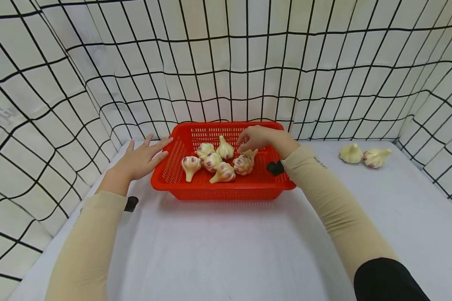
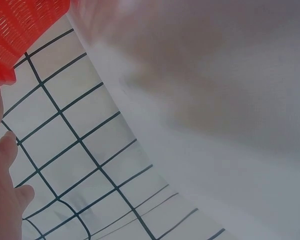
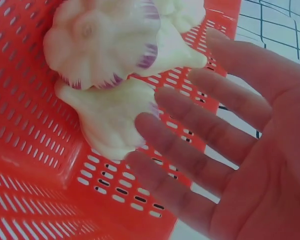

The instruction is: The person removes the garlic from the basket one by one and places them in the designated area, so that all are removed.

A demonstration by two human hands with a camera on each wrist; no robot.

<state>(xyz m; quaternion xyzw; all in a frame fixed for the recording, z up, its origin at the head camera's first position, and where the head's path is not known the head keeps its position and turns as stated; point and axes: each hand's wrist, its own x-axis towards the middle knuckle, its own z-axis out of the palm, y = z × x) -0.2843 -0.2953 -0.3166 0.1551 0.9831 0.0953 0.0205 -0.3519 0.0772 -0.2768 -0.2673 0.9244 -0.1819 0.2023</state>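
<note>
Several garlic bulbs (image 1: 212,162), white with purple streaks, lie together in a red plastic basket (image 1: 226,193). Over the basket's right side hangs my right hand (image 1: 260,137), nearest to a purple-streaked bulb (image 1: 243,165) at the right of the group. In the right wrist view, that hand's fingers (image 3: 205,125) are spread and loosely bent beside a pale bulb (image 3: 112,117), with nothing gripped. My left hand (image 1: 139,162) has its fingers stretched out, fingertips right at the basket's left rim. The left wrist view catches only part of this hand (image 2: 5,175), below the basket's corner.
Two more garlic bulbs (image 1: 351,153) sit side by side on the white table (image 1: 226,246), right of the basket. Black grid netting (image 1: 229,71) over white panels encloses the back and both sides, close behind the basket.
</note>
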